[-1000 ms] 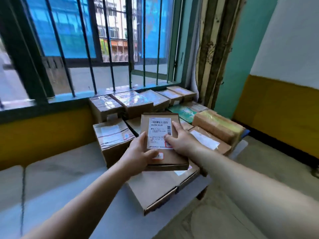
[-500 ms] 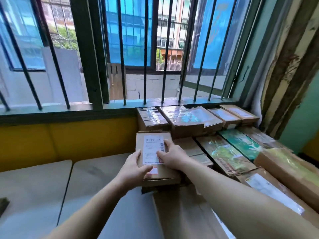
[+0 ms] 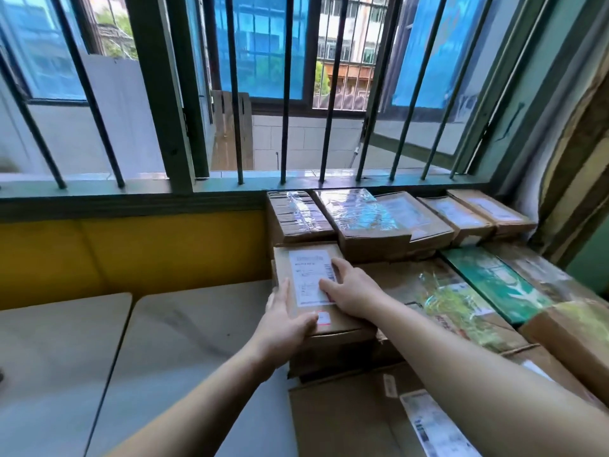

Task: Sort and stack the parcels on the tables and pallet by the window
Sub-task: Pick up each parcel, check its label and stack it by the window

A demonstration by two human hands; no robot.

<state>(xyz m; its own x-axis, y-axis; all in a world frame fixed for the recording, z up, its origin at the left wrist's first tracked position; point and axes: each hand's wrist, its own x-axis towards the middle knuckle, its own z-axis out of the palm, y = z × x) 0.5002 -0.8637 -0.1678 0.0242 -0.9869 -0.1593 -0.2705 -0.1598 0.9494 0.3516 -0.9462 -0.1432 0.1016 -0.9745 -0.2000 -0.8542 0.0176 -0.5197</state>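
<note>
Since half a second back: closer to the window now, labelled box (image 3: 316,288) carried forward and up onto the stack, no longer held out over the table edge. Both hands same places on it as before.

Head view. Left hand (image 3: 286,321) against the box's left side, palm on the near left corner, thumb across the top edge beside a small red-and-white sticker (image 3: 323,317). Fingers on the far side hidden, so wrapped or only pressed: cannot tell. Right hand (image 3: 352,291) flat on top, fingers spread over the right part of the white shipping label (image 3: 311,278), not curled round anything; pressing down, not gripping.

Labelled box lying flat on another brown box (image 3: 333,354), at the left end of the parcel stack, just below the taped boxes of the back row. Back row along the window sill: striped taped box (image 3: 298,216), larger box under shiny film (image 3: 369,219), two smaller brown boxes (image 3: 461,217) at the right. Right of the hands: parcel in clear wrap with green print (image 3: 458,298), flat green box (image 3: 497,282), brown box (image 3: 573,331) at the right edge. Nearest the camera, large flat carton (image 3: 342,417) with a label, partly under the right forearm.

Grey table (image 3: 184,334) to the left, seam to a second table (image 3: 49,357) beside it. Yellow wall band (image 3: 131,249) below the barred window (image 3: 286,94).
</note>
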